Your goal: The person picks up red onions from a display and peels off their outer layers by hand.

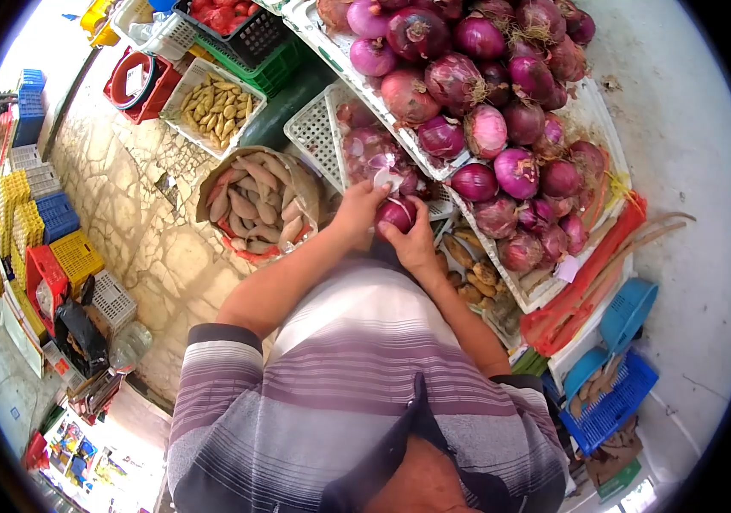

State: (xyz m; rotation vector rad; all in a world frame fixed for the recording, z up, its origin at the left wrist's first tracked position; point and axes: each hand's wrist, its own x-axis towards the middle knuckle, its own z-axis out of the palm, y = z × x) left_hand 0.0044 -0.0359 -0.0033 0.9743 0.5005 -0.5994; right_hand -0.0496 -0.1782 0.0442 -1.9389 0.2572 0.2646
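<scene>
A red onion [397, 214] is held in front of my belly, in the fingers of my right hand [416, 244]. My left hand [360, 209] is closed at the onion's other side, pinching a pale flap of onion skin [388, 179] at its top. Whether that flap is still joined to the onion I cannot tell. Just beyond my hands, a white crate [331, 107] contains more onions, some seen through a clear bag [374, 154]. To the right, a large heap of red onions [485, 85] fills white trays [421, 158].
A sack [301, 167] of sweet potatoes stands left of my hands, behind it a crate [169, 107] of yellowish roots. Brown tubers [472, 278] lie close to my right forearm. Red netting [583, 278] and blue baskets [626, 402] are at right, stacked crates [58, 209] far left.
</scene>
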